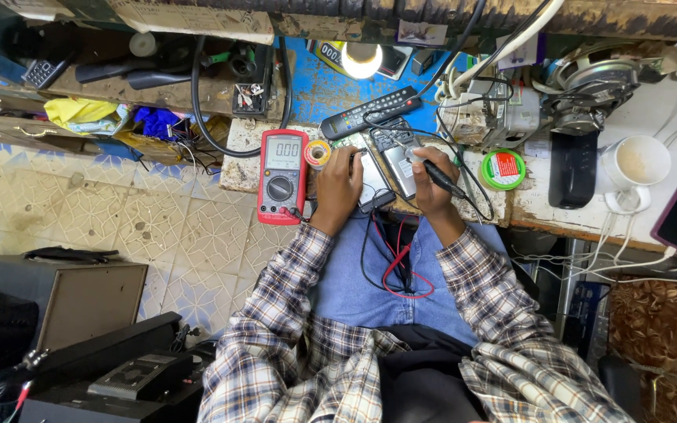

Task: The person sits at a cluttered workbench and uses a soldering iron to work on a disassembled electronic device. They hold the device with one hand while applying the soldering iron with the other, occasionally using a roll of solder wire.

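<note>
Mid-soldering, it seemed: the left hand (337,188) pinned the small gadget (373,178) with fingers curled while the right hand (432,184) gripped 1 soldering iron (442,178), needing steady tip contact.

Head view, single camera: worn on the person's head, facing steeply down over lap and plaid sleeves; near range. Cluttered workbench (558,211) at far edge, tiled floor (119,227) left. No second view shares the scene.

Glaring bare bulb (361,59) overhead; sharp centre, warped, dimmer edges.
</note>
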